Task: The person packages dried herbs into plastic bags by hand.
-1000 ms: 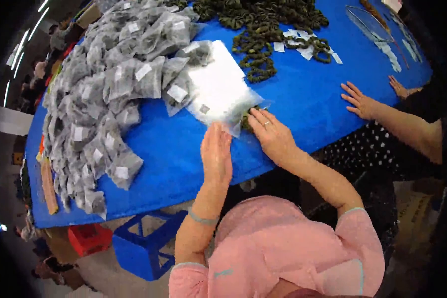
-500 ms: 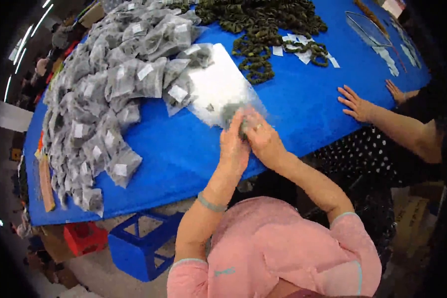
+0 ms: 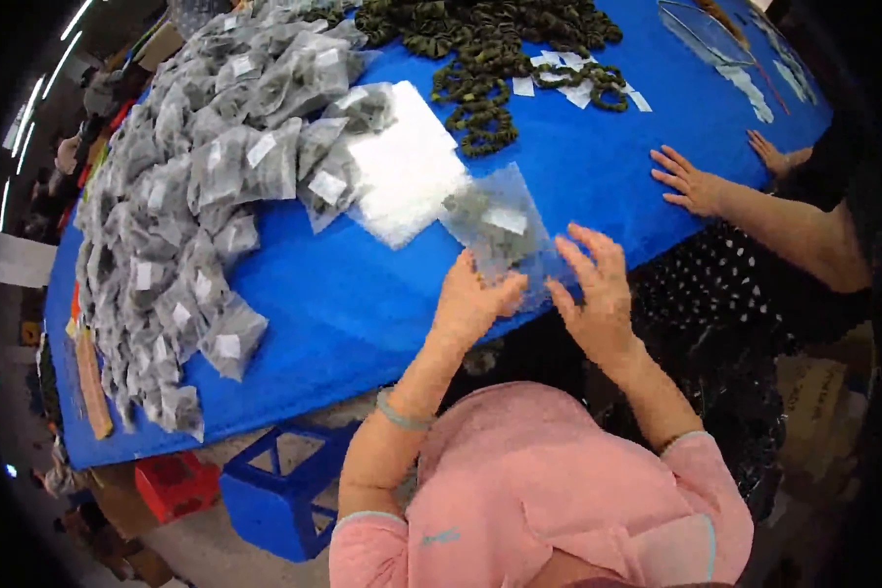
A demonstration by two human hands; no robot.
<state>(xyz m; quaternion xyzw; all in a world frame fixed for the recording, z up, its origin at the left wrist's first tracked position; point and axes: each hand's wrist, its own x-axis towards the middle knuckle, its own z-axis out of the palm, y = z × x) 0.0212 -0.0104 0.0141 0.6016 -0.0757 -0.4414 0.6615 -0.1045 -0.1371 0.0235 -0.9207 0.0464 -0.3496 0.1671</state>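
Note:
A clear plastic bag (image 3: 508,245) with a white label and a dark green bundle, apparently a scrunchie, lies at an angle in front of me. My left hand (image 3: 472,302) is at its lower left edge, thumb and fingers curled on the plastic. To its right, my right hand (image 3: 600,294) has its fingers spread, close to the bag but holding nothing. Just beyond the bag, a stack of flat clear bags (image 3: 402,171) shines white on the blue table (image 3: 333,294).
Filled bags with white labels (image 3: 206,176) are heaped on the left. Dark green scrunchies (image 3: 490,39) and loose white labels (image 3: 578,86) lie at the back. Another person's hand (image 3: 691,181) rests on the table at right. A blue stool (image 3: 274,500) and red stool (image 3: 178,485) stand below.
My hands were together around a dark green bundle; now they are apart. The labelled bag shows between them, and my right hand has moved right and opened.

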